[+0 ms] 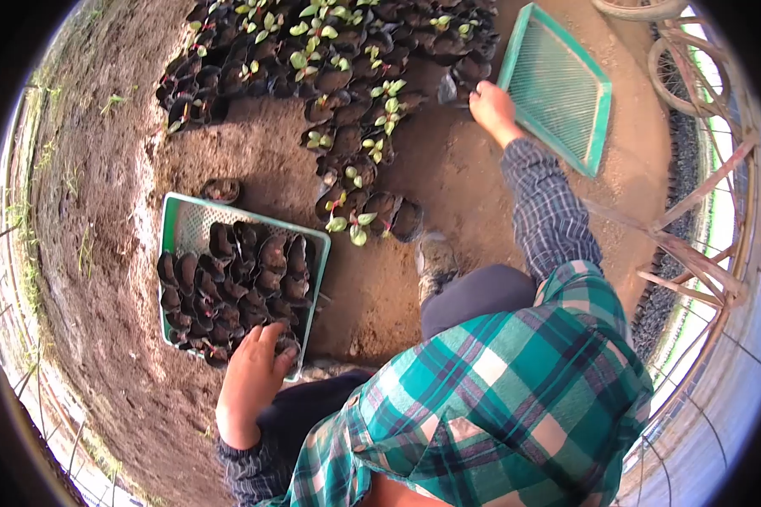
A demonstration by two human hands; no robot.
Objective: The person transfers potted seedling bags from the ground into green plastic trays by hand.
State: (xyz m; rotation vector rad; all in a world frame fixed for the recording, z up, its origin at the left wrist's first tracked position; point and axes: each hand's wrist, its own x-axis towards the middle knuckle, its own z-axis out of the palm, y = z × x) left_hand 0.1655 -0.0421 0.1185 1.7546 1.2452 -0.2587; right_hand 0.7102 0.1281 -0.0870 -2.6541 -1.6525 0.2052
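Observation:
My left hand [258, 369] is at the near edge of a green-rimmed crate [247, 210], its fingers bent around a small black pot [287, 345]. Many black soil-filled pots [226, 283] stand packed in that crate. My right hand [492, 105] reaches forward beside the block of seedling pots, with its fingers closed near a black pot [448, 87]; whether they grip it is hard to tell. Just right of this hand lies a second green crate [558, 89], which looks bare inside.
Rows of black pots with green seedlings [391, 106] cover the ground ahead. A single pot [221, 190] stands behind the filled crate. Bare soil [101, 211] lies at the left. A metal frame [706, 182] and a wheel [681, 80] are at the right.

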